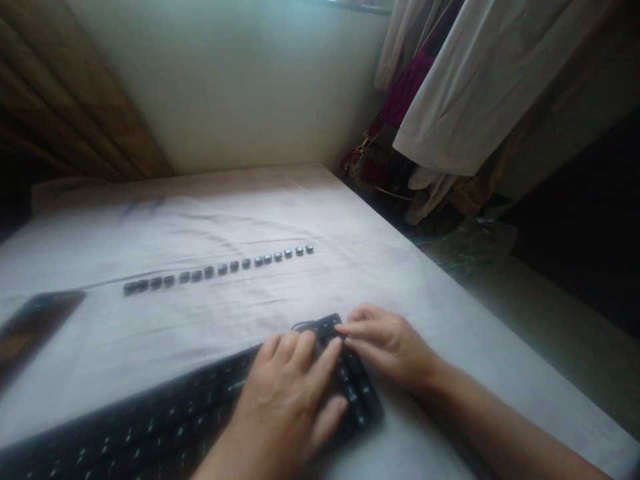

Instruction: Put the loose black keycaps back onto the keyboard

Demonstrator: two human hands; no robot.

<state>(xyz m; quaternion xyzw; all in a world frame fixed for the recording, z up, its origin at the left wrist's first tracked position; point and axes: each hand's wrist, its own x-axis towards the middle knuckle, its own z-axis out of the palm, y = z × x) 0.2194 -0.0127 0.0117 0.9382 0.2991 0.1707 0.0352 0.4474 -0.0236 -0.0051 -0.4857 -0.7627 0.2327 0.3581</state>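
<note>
A black keyboard with pale key markings lies aslant on the cloth-covered surface, its number-pad end towards the right. My left hand rests palm down over its right part, thumb apart and index finger stretched to the number pad. At the pad's upper keys, my right hand has thumb and index finger brought close in a pinch; anything between them is too small and blurred to make out. Beyond the keyboard, several small dark keycaps form a long slanting row.
A dark flat device, perhaps a phone, lies at the left on the white cloth. The surface's right edge drops towards the floor. Clothes hang at the upper right, with a clear plastic bag below. A curtain hangs at the left.
</note>
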